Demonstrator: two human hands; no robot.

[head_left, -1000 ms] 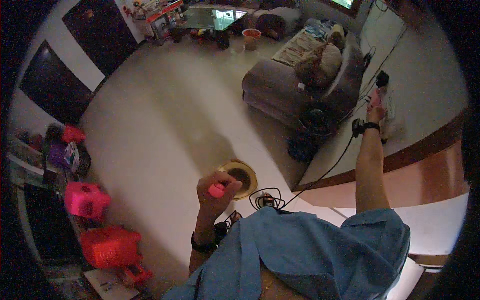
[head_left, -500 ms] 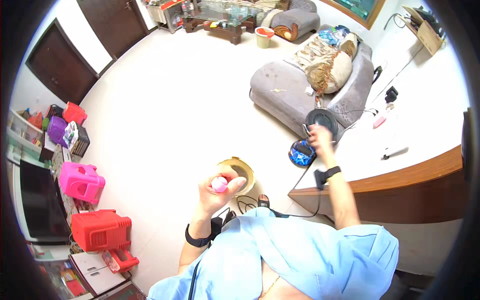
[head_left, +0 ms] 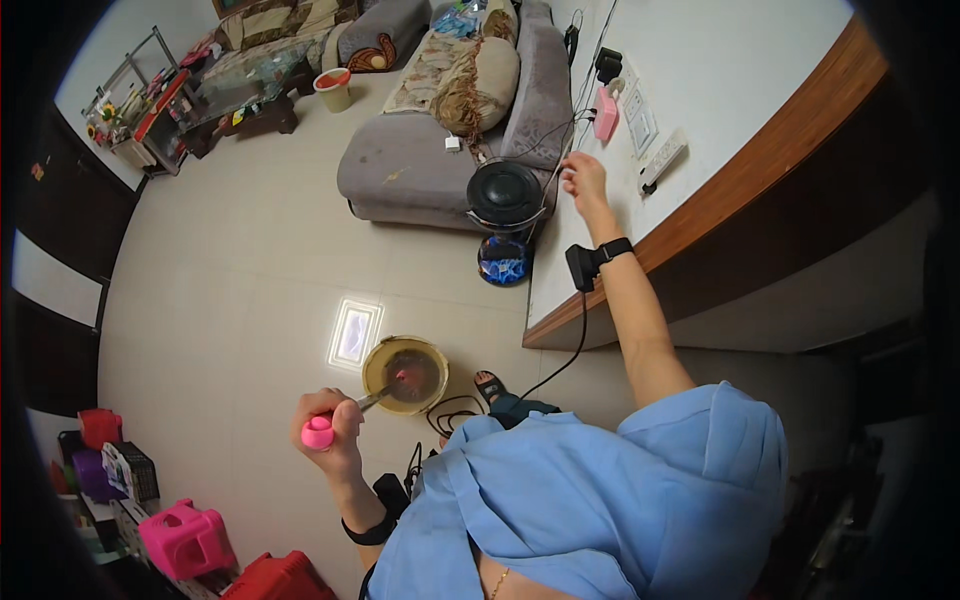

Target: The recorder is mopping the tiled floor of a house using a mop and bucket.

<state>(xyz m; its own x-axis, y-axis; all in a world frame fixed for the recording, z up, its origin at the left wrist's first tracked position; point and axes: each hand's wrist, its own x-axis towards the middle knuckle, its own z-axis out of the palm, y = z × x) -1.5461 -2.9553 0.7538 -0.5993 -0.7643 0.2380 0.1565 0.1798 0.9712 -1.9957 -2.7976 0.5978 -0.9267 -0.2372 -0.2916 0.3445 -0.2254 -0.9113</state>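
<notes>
My left hand (head_left: 330, 425) is closed around the pink-ended handle (head_left: 318, 433) of a pole. Its metal shaft (head_left: 375, 398) slants down into a yellowish bucket (head_left: 441, 352) of murky water, where something reddish shows at the tool's lower end. What kind of head it has I cannot make out. My right hand (head_left: 588, 185) is raised beside the white wall, below a pink socket box (head_left: 605, 113). Its fingers are loosely bent and somewhat apart, with nothing visible in them. A black-topped round bin (head_left: 504, 194) stands to its left.
A blue-and-black round object (head_left: 504, 262) is in front of the bin, by a grey sofa (head_left: 400, 165). Wood trim (head_left: 700, 205) edges the wall on my right. Pink (head_left: 185, 540) and red stools (head_left: 280, 578) stand at lower left. Black cables (head_left: 455, 408) lie near my foot.
My view has swung to the right. My right hand has gone from in front of the bin to beside the wall sockets. My left hand keeps its hold on the pole, whose shaft now shows.
</notes>
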